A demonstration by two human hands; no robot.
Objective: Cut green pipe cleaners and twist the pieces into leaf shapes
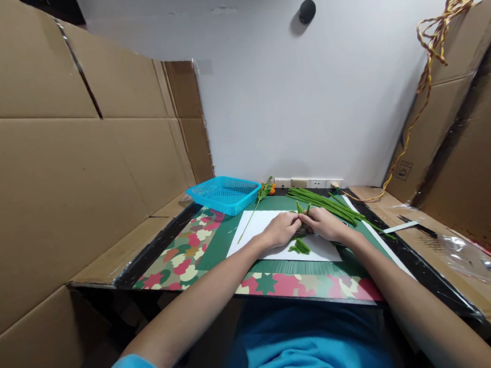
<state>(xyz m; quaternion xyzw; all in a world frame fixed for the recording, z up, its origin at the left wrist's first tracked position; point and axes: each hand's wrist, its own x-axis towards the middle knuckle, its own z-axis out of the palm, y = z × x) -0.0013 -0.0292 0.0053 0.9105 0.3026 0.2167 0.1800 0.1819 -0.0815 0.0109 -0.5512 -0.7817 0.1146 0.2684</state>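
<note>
My left hand (pixel 280 230) and my right hand (pixel 326 224) meet over a white sheet (pixel 249 225) on the table, fingers pinched together around a short green stem piece (pixel 302 209) that sticks up between them. A few cut green stem pieces (pixel 299 246) lie on the sheet just below the hands. A bundle of long green stems (pixel 328 204) lies behind the right hand, slanting to the far side.
A blue plastic basket (pixel 224 194) stands at the back left on a camouflage-pattern mat (pixel 179 261). An artificial sprig with orange buds (pixel 263 192) lies beside it. Cardboard walls (pixel 55 166) flank both sides. A yellow cord (pixel 429 70) hangs at right; a knife-like tool (pixel 416 226) lies on cardboard.
</note>
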